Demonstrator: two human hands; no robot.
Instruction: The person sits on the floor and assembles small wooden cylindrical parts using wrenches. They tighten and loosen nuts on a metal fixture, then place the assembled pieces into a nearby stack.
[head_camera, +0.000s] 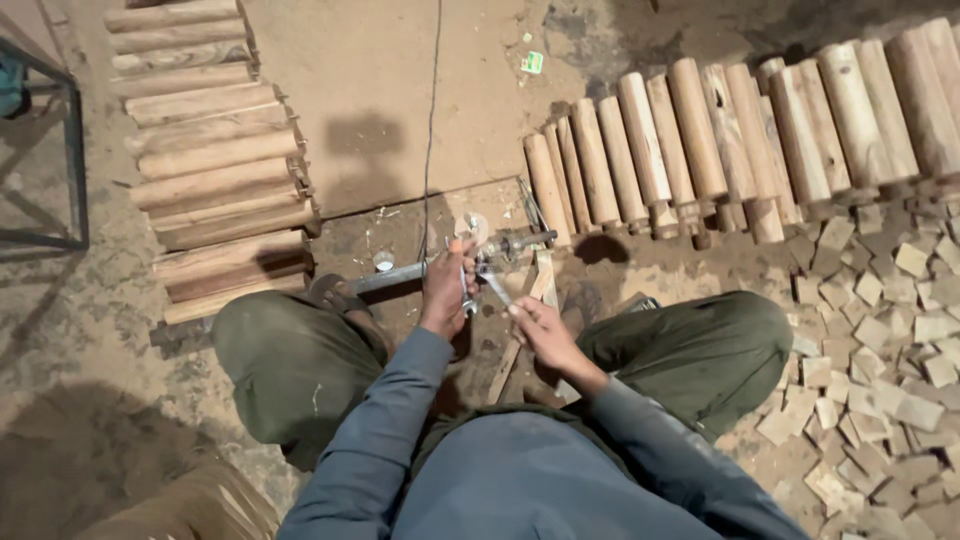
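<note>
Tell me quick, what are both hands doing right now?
Left hand: closed around the metal tool on the floor.
Right hand: closed on a thin metal piece.

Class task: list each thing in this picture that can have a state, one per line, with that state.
left hand: closed around the metal tool
right hand: gripping a thin metal piece
metal tool: lying on the floor
round wooden pieces: laid side by side
wooden offcuts: scattered loose

A dusty earthen floor carries everything. Rows of turned wooden cylinders lie right, rough wooden billets left. Small wood offcuts litter the right side.
</note>
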